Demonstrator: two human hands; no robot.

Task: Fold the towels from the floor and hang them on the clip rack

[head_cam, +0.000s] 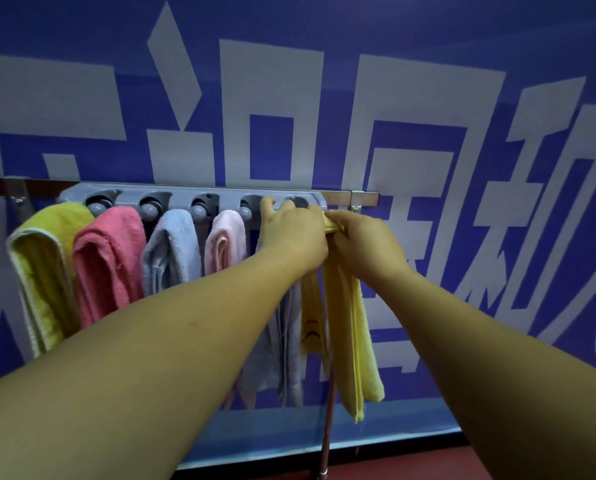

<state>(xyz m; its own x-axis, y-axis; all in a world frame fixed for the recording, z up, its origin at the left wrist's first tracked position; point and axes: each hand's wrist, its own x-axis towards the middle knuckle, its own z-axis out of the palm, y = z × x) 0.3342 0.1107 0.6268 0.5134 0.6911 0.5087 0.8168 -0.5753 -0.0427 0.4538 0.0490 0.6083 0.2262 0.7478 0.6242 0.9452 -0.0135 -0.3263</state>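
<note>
On my remote feed: a staged indoor demonstration set. A wall-wide blue printed banner with giant white characters backs a grey plastic clip rack fixed to a shiny metal rail on a thin metal pole, above dull red flooring.

Left of my left grip, the pale pink towel hangs just beside it, with three more crowding the clip rack beyond. Right of my right grip I have open wall. Below both, the yellow towel they hold hangs down.

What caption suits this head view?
Right hand pinches a folded yellow towel at the clip rack, left hand beside it.
</note>
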